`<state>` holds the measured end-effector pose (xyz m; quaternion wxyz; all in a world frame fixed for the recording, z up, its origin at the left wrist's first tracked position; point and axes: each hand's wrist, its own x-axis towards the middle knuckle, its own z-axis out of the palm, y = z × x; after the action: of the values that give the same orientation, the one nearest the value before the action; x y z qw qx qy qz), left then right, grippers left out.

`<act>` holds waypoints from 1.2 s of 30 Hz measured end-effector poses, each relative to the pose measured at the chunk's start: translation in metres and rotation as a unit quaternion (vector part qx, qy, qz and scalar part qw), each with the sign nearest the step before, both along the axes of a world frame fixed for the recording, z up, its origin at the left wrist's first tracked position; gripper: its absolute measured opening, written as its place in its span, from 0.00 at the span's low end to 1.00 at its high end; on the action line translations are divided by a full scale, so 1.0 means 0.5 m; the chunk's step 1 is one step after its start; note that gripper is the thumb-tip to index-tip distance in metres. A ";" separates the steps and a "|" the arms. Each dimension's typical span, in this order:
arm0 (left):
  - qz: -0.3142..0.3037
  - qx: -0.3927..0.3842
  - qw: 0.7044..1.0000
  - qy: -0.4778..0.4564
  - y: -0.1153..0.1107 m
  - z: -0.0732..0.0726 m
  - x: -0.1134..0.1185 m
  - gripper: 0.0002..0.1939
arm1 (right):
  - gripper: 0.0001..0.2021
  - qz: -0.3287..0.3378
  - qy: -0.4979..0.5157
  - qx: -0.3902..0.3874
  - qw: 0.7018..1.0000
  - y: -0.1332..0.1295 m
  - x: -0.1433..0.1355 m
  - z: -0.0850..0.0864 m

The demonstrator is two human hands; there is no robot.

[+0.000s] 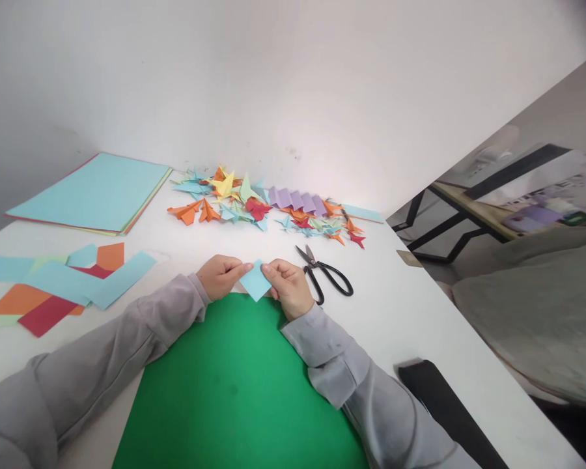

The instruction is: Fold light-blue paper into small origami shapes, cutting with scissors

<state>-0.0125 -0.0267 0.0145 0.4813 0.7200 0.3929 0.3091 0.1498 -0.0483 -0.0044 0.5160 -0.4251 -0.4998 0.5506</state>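
A small light-blue square of paper (256,283) is held up, turned corner-down, above the far edge of a green sheet (234,384). My left hand (221,276) pinches it near its top left edge between thumb and fingers. On its right side my right hand (290,286) grips it, thumb in front and fingers behind. Whether the paper has folds in it I cannot tell. Black-handled scissors (325,270) lie with their blades partly apart just right of my right hand.
Cut paper pieces (73,286) in several colours lie at the left. Behind them is a stack of coloured sheets (92,192). Folded paper shapes (229,195) and a pleated purple paper (297,200) line the wall. A black long object (444,404) lies at the right edge.
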 end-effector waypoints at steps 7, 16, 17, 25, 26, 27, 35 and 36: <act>0.013 -0.085 0.993 -0.082 -0.011 0.004 0.000 0.13 | 0.15 0.017 -0.073 0.018 0.997 -0.012 -0.001 0.011; -0.053 -0.030 0.997 -0.054 -0.010 -0.019 0.002 0.10 | 0.13 0.083 -0.104 0.033 0.991 -0.016 -0.007 0.021; -0.053 -0.030 0.997 -0.053 -0.010 -0.019 0.003 0.10 | 0.13 0.086 -0.098 0.025 0.991 -0.015 -0.007 0.019; -0.021 -0.099 0.992 -0.074 -0.009 -0.006 0.001 0.08 | 0.13 0.009 -0.010 -0.049 0.999 0.004 0.004 -0.006; -0.022 -0.103 0.991 -0.078 -0.009 -0.005 0.000 0.07 | 0.13 0.011 -0.005 -0.055 0.998 0.006 0.006 -0.007; -0.021 -0.107 0.990 -0.085 -0.009 -0.003 -0.002 0.07 | 0.12 0.007 0.005 -0.059 0.998 0.008 0.007 -0.007; 0.030 -0.122 0.984 -0.127 -0.008 0.001 -0.006 0.08 | 0.14 -0.026 0.015 -0.052 0.998 0.005 0.009 0.001; 0.023 -0.122 0.986 -0.115 -0.008 0.000 -0.004 0.09 | 0.14 -0.007 -0.010 -0.044 0.999 0.002 0.008 0.001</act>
<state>-0.0144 -0.0309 0.0147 0.6002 0.6062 0.3867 0.3504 0.1536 -0.0472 -0.0038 0.4958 -0.4566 -0.4770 0.5640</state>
